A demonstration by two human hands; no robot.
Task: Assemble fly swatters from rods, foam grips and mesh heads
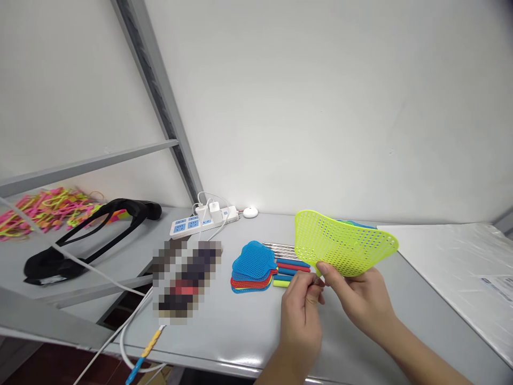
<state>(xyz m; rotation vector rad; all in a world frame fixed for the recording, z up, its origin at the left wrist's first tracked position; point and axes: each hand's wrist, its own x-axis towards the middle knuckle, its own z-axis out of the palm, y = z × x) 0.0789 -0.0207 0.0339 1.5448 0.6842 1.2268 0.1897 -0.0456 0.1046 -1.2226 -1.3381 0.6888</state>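
Observation:
A yellow-green fly swatter head (344, 243) with a perforated mesh is gripped by my right hand (363, 299), the thumb pressed on its lower edge by the neck. Right below that neck, my left hand (300, 310) is closed in a pinch; what sits between its fingers is mostly hidden. Left of my hands lies a stack of blue, red and yellow swatter heads (254, 262). Beside the stack are several silver metal rods (280, 249) and coloured handle tubes (292, 268) in blue, red and yellow-green. More blue mesh (355, 223) shows behind the held head.
A white power strip (186, 229) with plugged-in chargers and a round white case (250, 212) stand near the wall. A black strap-like frame (132, 214) and a colourful pile (56, 211) lie at left. White cables cross the shelf post area. A white wrapped sheet (449, 267) lies at right.

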